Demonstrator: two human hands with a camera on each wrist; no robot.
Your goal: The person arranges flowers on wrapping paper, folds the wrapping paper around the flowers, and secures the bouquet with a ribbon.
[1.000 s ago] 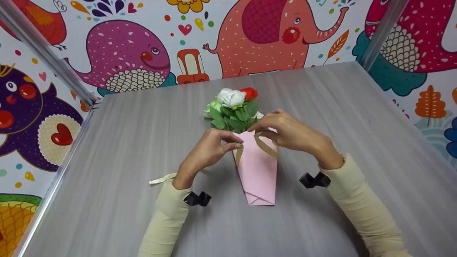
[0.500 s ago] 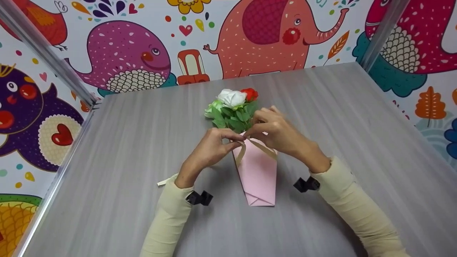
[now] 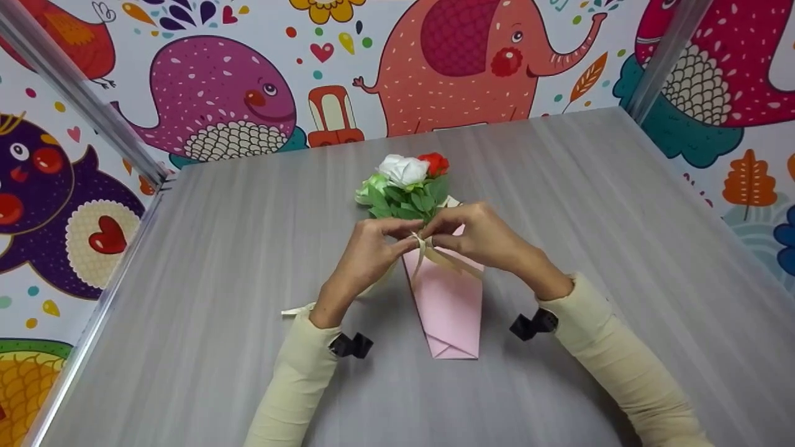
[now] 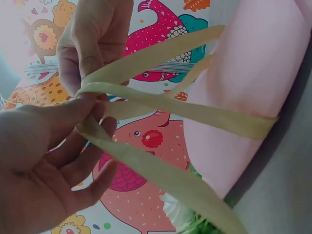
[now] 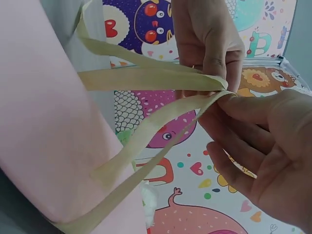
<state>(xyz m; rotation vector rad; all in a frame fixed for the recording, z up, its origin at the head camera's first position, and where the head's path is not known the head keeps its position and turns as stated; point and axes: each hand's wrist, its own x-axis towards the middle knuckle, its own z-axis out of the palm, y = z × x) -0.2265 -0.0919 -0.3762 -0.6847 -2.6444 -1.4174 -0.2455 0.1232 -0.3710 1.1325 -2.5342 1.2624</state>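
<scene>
A bouquet wrapped in pink paper [image 3: 448,310] lies on the table, its flower end away from me. White [image 3: 404,170], red [image 3: 435,164] and pale green roses [image 3: 371,187] with green leaves [image 3: 407,202] stick out of the top. A beige ribbon [image 4: 239,122] goes round the wrap, and its strands rise to my fingers. My left hand [image 3: 372,248] pinches the ribbon between thumb and fingers over the paper. Right beside it, my right hand [image 3: 481,236] pinches the ribbon [image 5: 146,79] too. The fingertips of both hands meet where the strands cross.
A loose ribbon end [image 3: 297,310] shows on the grey table [image 3: 217,248] by my left sleeve. Walls printed with cartoon animals [image 3: 459,62] stand behind and at the sides, with metal corner posts [image 3: 93,93].
My right hand has come left and down to meet the left hand, bringing its ribbon strand along. The strands now cross at the fingertips. The loose ribbon end has shifted slightly right.
</scene>
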